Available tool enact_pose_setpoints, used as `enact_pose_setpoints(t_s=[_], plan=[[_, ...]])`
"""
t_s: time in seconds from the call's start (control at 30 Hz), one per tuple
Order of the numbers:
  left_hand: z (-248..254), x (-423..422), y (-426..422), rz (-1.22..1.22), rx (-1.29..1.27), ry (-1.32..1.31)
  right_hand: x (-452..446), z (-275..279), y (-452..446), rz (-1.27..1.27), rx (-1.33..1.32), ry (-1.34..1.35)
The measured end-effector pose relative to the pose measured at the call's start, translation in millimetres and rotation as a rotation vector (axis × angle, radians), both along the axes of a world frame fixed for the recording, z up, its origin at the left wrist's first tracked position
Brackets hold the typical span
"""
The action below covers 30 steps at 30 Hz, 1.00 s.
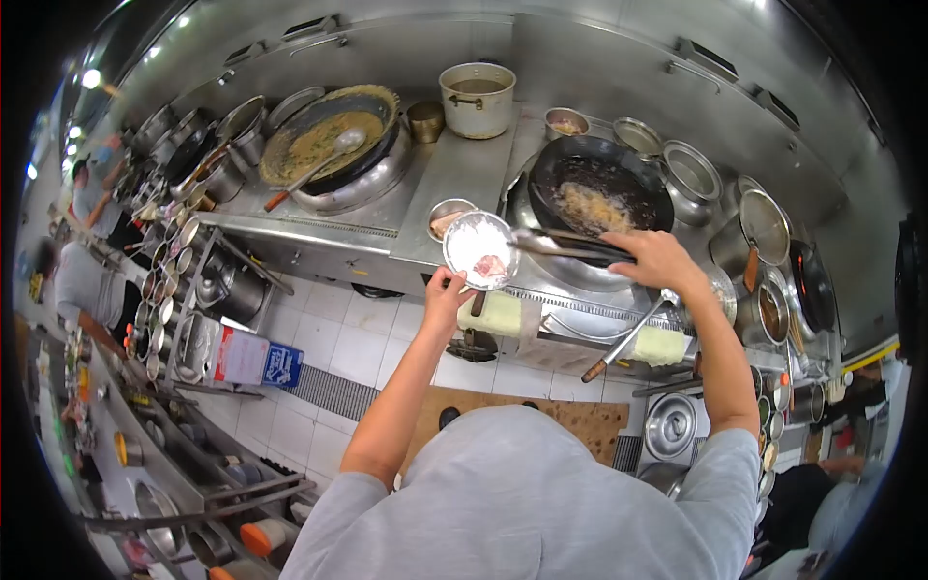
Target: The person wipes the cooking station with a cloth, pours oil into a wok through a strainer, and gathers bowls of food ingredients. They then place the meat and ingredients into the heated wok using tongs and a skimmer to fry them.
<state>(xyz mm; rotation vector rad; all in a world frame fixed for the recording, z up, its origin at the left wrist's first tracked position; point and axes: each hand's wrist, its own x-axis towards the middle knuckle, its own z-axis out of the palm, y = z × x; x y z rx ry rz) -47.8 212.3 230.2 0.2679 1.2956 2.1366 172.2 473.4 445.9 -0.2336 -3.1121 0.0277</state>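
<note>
My left hand (447,295) grips the rim of a small bowl (462,263), which holds bright white powder and a piece of pinkish raw meat (490,266). Closed around the end of a pair of long, dark tongs (570,244) is my right hand (657,261). The tongs' blurred tips point left, at the bowl's right edge. Just beyond my right hand, a black wok (551,184) contains dark oil with pale golden pieces (592,208) frying amid bubbles. A second small metal bowl (450,207) with pale meat stands right behind the bowl of powder.
At the left burner sits a large wok (377,106) of brownish liquid with a ladle (348,142) in it. A tall pot (478,121) stands at the back. Metal pots (692,172) crowd the right. A wooden-handled utensil (626,338) juts over the front edge. Other people (92,280) are at the left.
</note>
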Motion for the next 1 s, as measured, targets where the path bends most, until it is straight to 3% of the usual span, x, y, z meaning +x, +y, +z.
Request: enact_pose_setpoints(t_s=[0.17,0.27,0.33,0.43,0.6,0.83,0.9,1.0], plan=[[27,20,19,0.112,0.013,0.364,1,-4,-24,-0.034,0.061,-0.047],[24,22,26,0.144,0.014,0.314,7,-4,-19,-0.055,0.041,-0.013],[20,23,27,0.058,0.058,0.067,11,-2,-12,-0.044,0.022,0.007],[14,24,30,-0.037,0.091,-0.099,23,-2,2,-0.056,0.040,0.151],[1,30,23,-0.111,0.110,-0.183,43,-5,35,-0.273,0.067,0.153],[0,41,7,-0.131,0.072,-0.257,39,-89,78,-0.576,0.086,-0.071],[-10,42,2,-0.134,0.016,-0.275,41,-115,79,-0.686,0.053,0.118],[-28,47,-15,-0.141,-0.022,-0.324,44,-118,58,-0.761,-0.280,0.388]])
